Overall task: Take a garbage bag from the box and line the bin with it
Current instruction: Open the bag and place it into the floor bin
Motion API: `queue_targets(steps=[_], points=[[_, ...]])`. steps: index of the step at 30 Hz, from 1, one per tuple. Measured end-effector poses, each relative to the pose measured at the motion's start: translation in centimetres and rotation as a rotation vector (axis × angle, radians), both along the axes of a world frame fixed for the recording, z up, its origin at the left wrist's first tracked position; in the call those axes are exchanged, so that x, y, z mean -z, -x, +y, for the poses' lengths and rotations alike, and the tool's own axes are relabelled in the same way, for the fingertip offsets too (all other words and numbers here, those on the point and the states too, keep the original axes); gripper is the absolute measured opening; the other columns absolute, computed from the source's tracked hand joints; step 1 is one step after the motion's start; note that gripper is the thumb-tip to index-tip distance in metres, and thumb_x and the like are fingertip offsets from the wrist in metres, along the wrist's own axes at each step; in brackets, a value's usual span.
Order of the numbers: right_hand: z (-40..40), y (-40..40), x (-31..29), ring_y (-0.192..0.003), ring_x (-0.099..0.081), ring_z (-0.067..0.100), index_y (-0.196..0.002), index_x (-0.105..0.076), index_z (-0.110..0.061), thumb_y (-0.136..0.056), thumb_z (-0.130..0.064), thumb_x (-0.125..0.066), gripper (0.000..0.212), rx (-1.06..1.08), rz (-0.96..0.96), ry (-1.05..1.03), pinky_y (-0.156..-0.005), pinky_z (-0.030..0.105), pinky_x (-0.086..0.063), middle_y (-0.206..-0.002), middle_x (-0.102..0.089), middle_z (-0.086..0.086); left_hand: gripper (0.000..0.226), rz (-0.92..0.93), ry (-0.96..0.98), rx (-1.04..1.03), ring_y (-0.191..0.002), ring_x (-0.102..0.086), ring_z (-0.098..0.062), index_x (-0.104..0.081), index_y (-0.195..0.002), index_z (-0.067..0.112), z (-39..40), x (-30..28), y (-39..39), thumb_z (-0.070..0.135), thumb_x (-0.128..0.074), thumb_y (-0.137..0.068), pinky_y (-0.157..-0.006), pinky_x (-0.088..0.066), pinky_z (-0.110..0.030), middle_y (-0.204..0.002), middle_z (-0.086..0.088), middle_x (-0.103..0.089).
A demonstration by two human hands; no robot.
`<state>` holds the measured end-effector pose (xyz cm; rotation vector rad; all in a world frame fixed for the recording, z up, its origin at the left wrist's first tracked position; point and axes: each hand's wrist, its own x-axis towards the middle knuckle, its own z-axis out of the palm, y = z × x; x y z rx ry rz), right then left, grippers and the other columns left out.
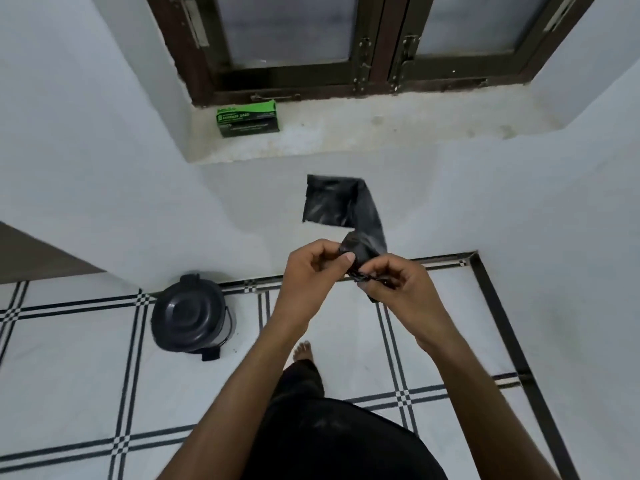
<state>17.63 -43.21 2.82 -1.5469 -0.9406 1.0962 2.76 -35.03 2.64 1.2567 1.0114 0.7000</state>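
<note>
Left hand [313, 268] and right hand [394, 278] met in front of the body, fingers of both pinched on one end of the black garbage bag [346, 206], whose folded strip rose from the hands toward 12 o'clock. At 11 o'clock from the hands the green box [247, 119] sat on the window ledge [363, 133]. At 8 o'clock the black bin [190, 315] stood on the tiled floor [86, 358], lid closed, well apart from the bag.

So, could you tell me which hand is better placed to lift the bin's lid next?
Left, probably. The bin stands on the floor on the person's left, its lid shut, nearer the left hand. Both hands pinch the garbage bag, so the right hand could hold it alone.
</note>
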Motion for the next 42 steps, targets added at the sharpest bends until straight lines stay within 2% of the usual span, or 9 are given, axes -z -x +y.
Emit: queue_targets(steps=[3,7,11,17,23,28,32,37,42], points=[[-2.9,1.5,1.0,-0.082,-0.065,0.011,-0.09,-0.073,-0.018,-0.081,-0.008,-0.079,0.015,-0.037,-0.007,0.023,-0.077,0.026,-0.054,-0.084,-0.069,-0.005,0.019,-0.033,0.123,-0.12,-0.082,-0.071,-0.024,-0.065,-0.09,-0.006,-3.1,0.8,2.3,0.012,-0.07,-0.092,-0.087,-0.061,-0.043,-0.09,-0.027,-0.072],[-6.6,4.1,1.9,-0.088,-0.072,0.015,-0.101,-0.074,-0.02,-0.087,-0.018,-0.075,0.014,-0.143,0.046,0.071,-0.083,0.028,-0.058,-0.091,-0.074,-0.002,0.018,-0.002,0.182,-0.202,-0.077,-0.068,-0.023,-0.059,-0.085,0.004,-8.0,1.2,5.1,0.015,-0.073,-0.09,-0.076,-0.062,-0.034,-0.08,-0.02,-0.063],[-9.0,7.4,1.8,-0.085,-0.073,0.027,-0.095,-0.073,-0.008,-0.089,-0.009,-0.072,0.006,-0.212,0.082,0.06,-0.08,0.034,-0.06,-0.088,-0.075,0.011,0.023,0.035,0.148,-0.258,-0.074,-0.064,-0.028,-0.055,-0.079,0.008,-11.7,1.0,8.3,0.017,-0.075,-0.088,-0.069,-0.061,-0.034,-0.081,-0.021,-0.062],[-10.3,12.1,1.7,-0.075,-0.06,0.016,-0.085,-0.067,-0.002,-0.09,-0.009,-0.068,0.008,-0.223,0.068,0.068,-0.071,0.03,-0.052,-0.079,-0.065,0.014,0.023,0.087,0.06,-0.305,-0.05,-0.059,-0.011,-0.055,-0.079,0.012,-14.6,1.4,13.3,0.016,-0.076,-0.087,-0.057,-0.051,-0.022,-0.062,-0.006,-0.059],[-10.3,17.0,1.8,-0.078,-0.06,0.012,-0.087,-0.07,-0.002,-0.088,-0.009,-0.071,0.007,-0.164,0.145,0.076,-0.071,0.02,-0.047,-0.081,-0.066,0.008,0.023,0.043,0.079,-0.256,-0.065,-0.063,-0.01,-0.061,-0.1,-0.007,-16.0,0.7,19.3,0.002,-0.075,-0.084,-0.064,-0.057,-0.021,-0.071,-0.008,-0.061],[-9.6,23.2,1.5,-0.079,-0.063,0.012,-0.09,-0.072,-0.005,-0.089,-0.013,-0.072,0.008,-0.133,0.177,0.062,-0.072,0.02,-0.051,-0.083,-0.07,0.007,0.018,0.098,0.005,-0.175,-0.084,-0.069,-0.012,-0.072,-0.103,0.015,-16.5,0.3,26.6,0.007,-0.074,-0.087,-0.079,-0.056,-0.019,-0.088,-0.014,-0.071],[-9.8,29.8,1.6,-0.079,-0.067,0.01,-0.092,-0.073,-0.006,-0.092,-0.012,-0.068,0.007,-0.215,0.166,0.08,-0.072,0.02,-0.054,-0.084,-0.073,0.005,0.019,0.068,-0.022,-0.165,-0.097,-0.072,-0.008,-0.074,-0.108,0.013,-16.6,0.6,32.1,0.01,-0.073,-0.089,-0.086,-0.056,-0.021,-0.099,-0.001,-0.078],[-10.1,37.3,2.3,-0.088,-0.071,0.011,-0.097,-0.076,-0.011,-0.092,-0.016,-0.068,0.011,-0.291,0.082,0.127,-0.08,0.024,-0.057,-0.09,-0.076,0.004,0.005,0.125,-0.045,-0.272,-0.082,-0.07,-0.005,-0.073,-0.087,0.017,-16.4,2.3,39.2,0.013,-0.073,-0.09,-0.077,-0.055,-0.019,-0.08,0.009,-0.073],[-9.2,42.4,2.8,-0.083,-0.067,0.017,-0.09,-0.072,-0.012,-0.094,-0.016,-0.065,0.009,-0.229,-0.012,0.113,-0.078,0.032,-0.056,-0.087,-0.073,0.008,0.017,0.142,0.007,-0.361,-0.078,-0.071,-0.009,-0.067,-0.085,0.002,-16.5,3.5,45.1,0.017,-0.073,-0.09,-0.078,-0.058,-0.022,-0.084,-0.012,-0.074]])
